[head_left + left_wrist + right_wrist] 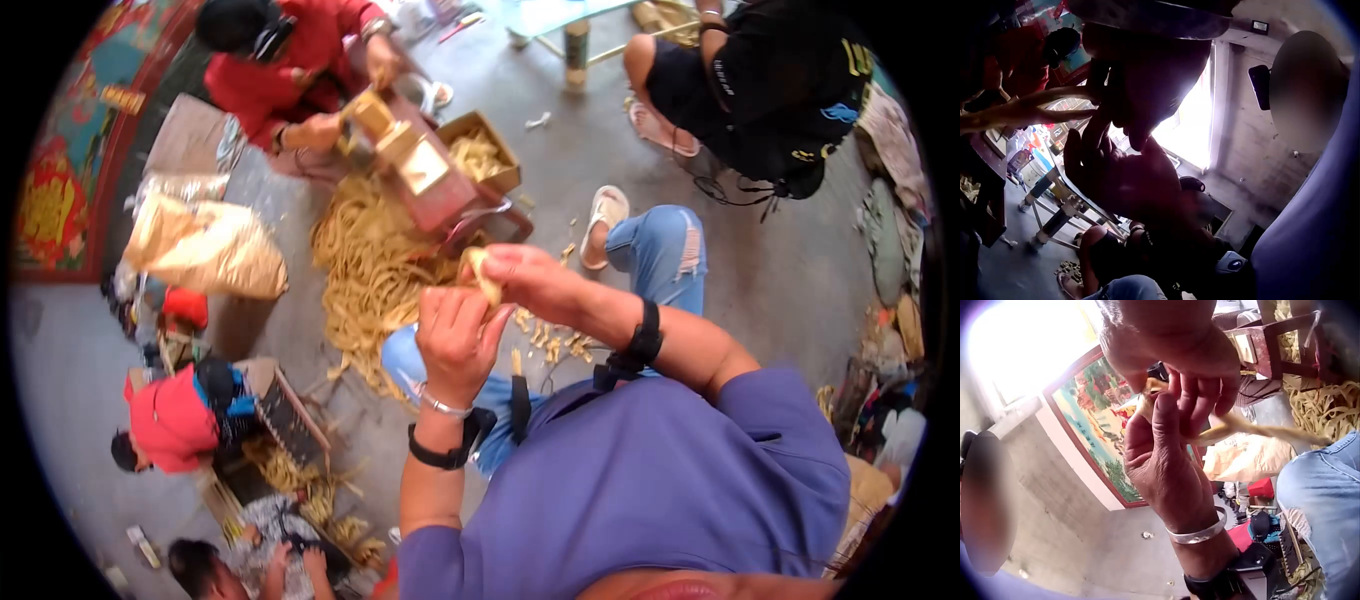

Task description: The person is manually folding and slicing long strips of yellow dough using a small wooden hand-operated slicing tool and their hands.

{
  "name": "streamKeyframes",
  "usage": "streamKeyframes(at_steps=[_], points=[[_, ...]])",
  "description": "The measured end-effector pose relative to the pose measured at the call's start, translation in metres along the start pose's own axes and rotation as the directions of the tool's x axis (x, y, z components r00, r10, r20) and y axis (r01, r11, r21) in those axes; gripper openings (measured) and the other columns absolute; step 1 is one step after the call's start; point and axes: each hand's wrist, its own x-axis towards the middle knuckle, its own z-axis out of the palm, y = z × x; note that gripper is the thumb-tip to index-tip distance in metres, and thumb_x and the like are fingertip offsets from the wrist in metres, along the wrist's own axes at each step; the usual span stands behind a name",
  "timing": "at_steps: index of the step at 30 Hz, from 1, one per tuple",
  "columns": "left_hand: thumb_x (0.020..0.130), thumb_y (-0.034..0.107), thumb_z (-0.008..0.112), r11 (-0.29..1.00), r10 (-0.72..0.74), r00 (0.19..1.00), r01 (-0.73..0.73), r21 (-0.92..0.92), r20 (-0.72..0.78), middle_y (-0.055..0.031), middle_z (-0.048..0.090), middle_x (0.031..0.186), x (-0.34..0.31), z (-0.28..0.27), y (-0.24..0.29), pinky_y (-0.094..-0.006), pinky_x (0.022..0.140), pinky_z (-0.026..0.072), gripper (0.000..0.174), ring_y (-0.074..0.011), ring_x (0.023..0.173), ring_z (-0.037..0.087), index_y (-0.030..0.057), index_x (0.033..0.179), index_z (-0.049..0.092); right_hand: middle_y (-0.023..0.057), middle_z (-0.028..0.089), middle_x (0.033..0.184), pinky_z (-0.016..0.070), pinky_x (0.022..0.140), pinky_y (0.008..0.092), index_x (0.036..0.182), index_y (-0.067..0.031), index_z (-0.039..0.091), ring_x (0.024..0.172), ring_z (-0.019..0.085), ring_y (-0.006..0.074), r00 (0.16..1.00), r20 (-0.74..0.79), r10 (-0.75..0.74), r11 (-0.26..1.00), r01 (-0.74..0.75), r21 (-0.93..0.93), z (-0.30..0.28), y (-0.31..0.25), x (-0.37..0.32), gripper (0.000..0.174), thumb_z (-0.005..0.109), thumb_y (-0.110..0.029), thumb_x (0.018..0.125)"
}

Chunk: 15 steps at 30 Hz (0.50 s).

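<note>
Both hands meet over the lap around a yellowish-tan flat strip (482, 277), bent into a loop. My left hand (455, 335), with a silver bangle at its wrist, grips the strip with curled fingers. Close against it, my right hand (535, 283) pinches the loop between thumb and fingers. The right wrist view shows a folded end poking up by the left thumb (1165, 422), while a long tail of the strip (1260, 430) runs off toward the knee. In the left wrist view the strip (1016, 114) hangs out sideways in two strands; the hands are dark there.
A heap of tan strips (365, 270) covers the floor ahead, beside a reddish machine (455, 205) worked by a person in red (300, 75). Short cut pieces (550, 340) lie near the knees. A paper sack (205, 245) stands left; another person (765, 90) sits right.
</note>
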Motion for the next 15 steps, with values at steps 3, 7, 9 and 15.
streamKeyframes(at_steps=[3, 7, 9, 15], points=[[0.07, 0.005, 0.075, 0.998, -0.07, 0.99, 0.07, -0.005, -0.123, -0.0115, 0.057, 0.075, -0.018, 0.0, 0.009, -0.0377, 0.061, 0.0417, 0.019, -0.0309, 0.07, 0.053, 0.0024, 0.083, 0.061, 0.0099, 0.064, 0.105, 0.0481, 0.086, 0.0311, 0.107, 0.0, 0.06, 0.097, 0.061, 0.0162, 0.985, -0.023, -0.173, 0.983, 0.171, -0.07, 0.017, -0.012, -0.001, 0.03, 0.057, -0.027, 0.093], [0.077, 0.015, 0.071, 0.973, -0.21, 0.975, 0.216, 0.076, -0.077, -0.0084, 0.056, 0.073, -0.061, -0.002, -0.01, -0.0364, 0.059, 0.0445, 0.014, -0.0272, 0.068, 0.056, 0.0067, 0.079, 0.06, 0.0079, 0.063, 0.089, 0.0515, 0.085, 0.0351, 0.096, -0.002, 0.057, 0.092, 0.065, 0.0229, 0.991, -0.029, -0.127, 0.98, 0.13, 0.153, 0.013, -0.024, 0.0, 0.02, 0.053, -0.021, 0.095], [0.08, 0.015, 0.066, 0.945, -0.293, 0.956, 0.289, 0.152, 0.004, -0.0082, 0.056, 0.076, -0.072, -0.014, -0.032, -0.0391, 0.068, 0.045, 0.01, -0.0268, 0.074, 0.057, 0.0081, 0.08, 0.058, 0.0055, 0.061, 0.087, 0.0509, 0.087, 0.0358, 0.107, -0.0017, 0.054, 0.089, 0.064, 0.0222, 0.992, -0.029, -0.124, 0.978, 0.127, 0.167, 0.017, -0.028, 0.002, 0.021, 0.05, -0.019, 0.096], [0.082, 0.008, 0.058, 0.878, -0.16, 0.98, 0.195, 0.436, -0.115, -0.0098, 0.057, 0.086, -0.076, -0.063, -0.109, -0.0432, 0.082, 0.0405, 0.005, -0.0312, 0.087, 0.055, 0.0082, 0.087, 0.057, 0.0019, 0.053, 0.075, 0.0516, 0.085, 0.0353, 0.114, 0.0041, 0.051, 0.077, 0.061, 0.0164, 0.985, 0.078, -0.153, 0.982, 0.143, 0.12, 0.058, -0.029, 0.04, 0.027, 0.05, -0.016, 0.096]])
